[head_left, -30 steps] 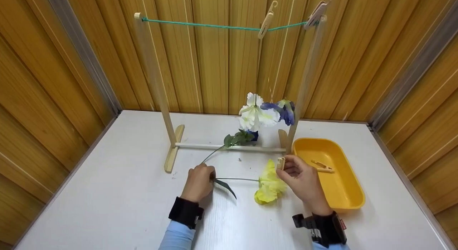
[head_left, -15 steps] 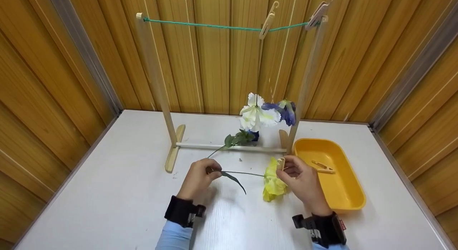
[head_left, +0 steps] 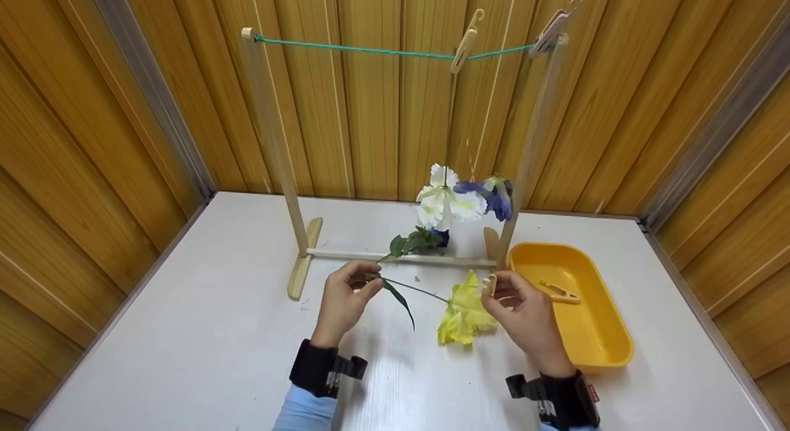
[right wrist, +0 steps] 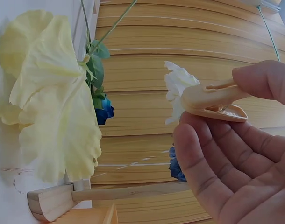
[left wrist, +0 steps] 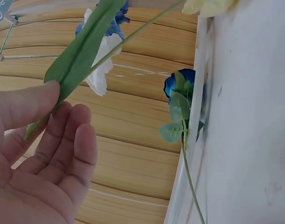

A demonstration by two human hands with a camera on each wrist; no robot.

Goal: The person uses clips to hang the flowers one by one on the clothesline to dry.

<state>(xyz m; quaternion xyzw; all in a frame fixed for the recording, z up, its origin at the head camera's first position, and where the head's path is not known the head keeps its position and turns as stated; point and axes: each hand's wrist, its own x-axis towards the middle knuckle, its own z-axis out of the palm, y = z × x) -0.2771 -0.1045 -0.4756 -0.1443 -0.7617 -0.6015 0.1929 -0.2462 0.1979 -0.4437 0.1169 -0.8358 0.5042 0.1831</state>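
My left hand (head_left: 347,298) pinches the stem of a yellow artificial flower (head_left: 464,310) beside its long green leaf (left wrist: 84,51). The bloom hangs to the right, low over the table. Between thumb and fingers my right hand (head_left: 524,313) holds a beige clothespin (right wrist: 215,100), close to the yellow petals. A blue rose (left wrist: 181,86) with a leafy stem lies across the rack's bottom bar (head_left: 401,258). From the green line (head_left: 370,50) a white flower (head_left: 449,199) hangs head down by a clothespin (head_left: 464,49). A purple-blue flower (head_left: 497,196) hangs right of it, below another clothespin (head_left: 549,33).
At the right stands a yellow tray (head_left: 602,313) with clothespin parts or a clothespin (head_left: 561,292) in it. The rack's wooden posts (head_left: 278,141) rise at both sides of the line. Wood-panelled walls (head_left: 370,122) enclose the white table (head_left: 247,357).
My left hand has risen and moved away from me with the yellow flower, clear of the blue rose's stem end. The right hand stays almost in place with its clothespin.
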